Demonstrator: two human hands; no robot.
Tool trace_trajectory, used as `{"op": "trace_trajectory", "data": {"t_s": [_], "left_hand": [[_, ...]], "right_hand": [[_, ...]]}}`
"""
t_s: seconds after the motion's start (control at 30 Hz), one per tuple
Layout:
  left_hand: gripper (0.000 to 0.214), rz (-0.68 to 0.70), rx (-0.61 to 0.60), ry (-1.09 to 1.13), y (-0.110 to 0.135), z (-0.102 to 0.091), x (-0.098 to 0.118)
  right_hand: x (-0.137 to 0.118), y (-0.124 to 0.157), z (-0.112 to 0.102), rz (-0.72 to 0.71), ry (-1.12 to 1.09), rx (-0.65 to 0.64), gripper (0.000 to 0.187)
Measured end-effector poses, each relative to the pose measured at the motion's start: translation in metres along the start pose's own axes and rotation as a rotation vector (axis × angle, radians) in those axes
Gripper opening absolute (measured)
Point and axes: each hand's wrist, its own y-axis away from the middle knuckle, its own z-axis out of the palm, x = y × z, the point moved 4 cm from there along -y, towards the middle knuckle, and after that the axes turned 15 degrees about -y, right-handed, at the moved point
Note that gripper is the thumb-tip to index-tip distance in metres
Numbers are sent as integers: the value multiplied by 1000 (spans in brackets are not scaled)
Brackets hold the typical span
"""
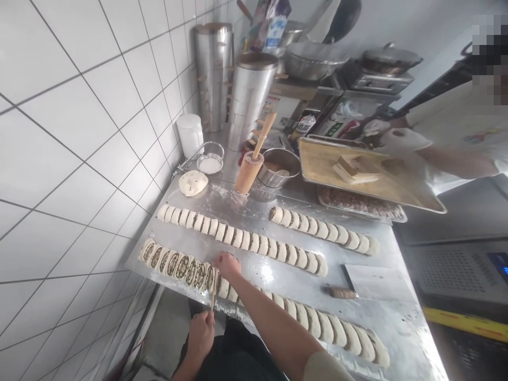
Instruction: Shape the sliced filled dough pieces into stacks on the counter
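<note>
My left hand (201, 330) is closed around the near end of a thin wooden stick (212, 299) just off the table's front edge. Across the front row of sliced, filled dough rolls (329, 328) the stick lies, and my right hand (228, 264) is closed at its far end, fingers curled. Left of the stick, the pressed pieces (173, 263) show dark green filling facing up. To its right, the slices still stand close together, some hidden under my right forearm. Another sliced roll (238, 238) lies behind, and a shorter one (323, 227) is at the back right.
A cleaver (373, 280) lies at the right. Behind the rolls are a dough lump (193, 183), a wooden roller (249, 172) and a metal bowl (291, 159). A person at the right wears white gloves (408, 144) beside a tray (313, 159) with wooden blocks. A tiled wall borders the left.
</note>
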Motion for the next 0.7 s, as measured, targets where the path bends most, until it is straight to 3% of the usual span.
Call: {"op": "trace_trajectory", "data": {"t_s": [0.2, 0.47, 0.6, 0.7], "left_hand": [[47, -25, 23, 6, -7, 2, -3], [46, 35, 69, 8, 23, -17, 0], [44, 104, 20, -14, 32, -8, 11], [45, 105, -30, -49, 30, 2, 19]], "right_hand": [[2, 0, 9, -13, 22, 53, 18], [3, 17, -26, -34, -124, -151, 18], [20, 30, -45, -32, -143, -118, 15], [30, 29, -49, -8, -87, -17, 10]]}}
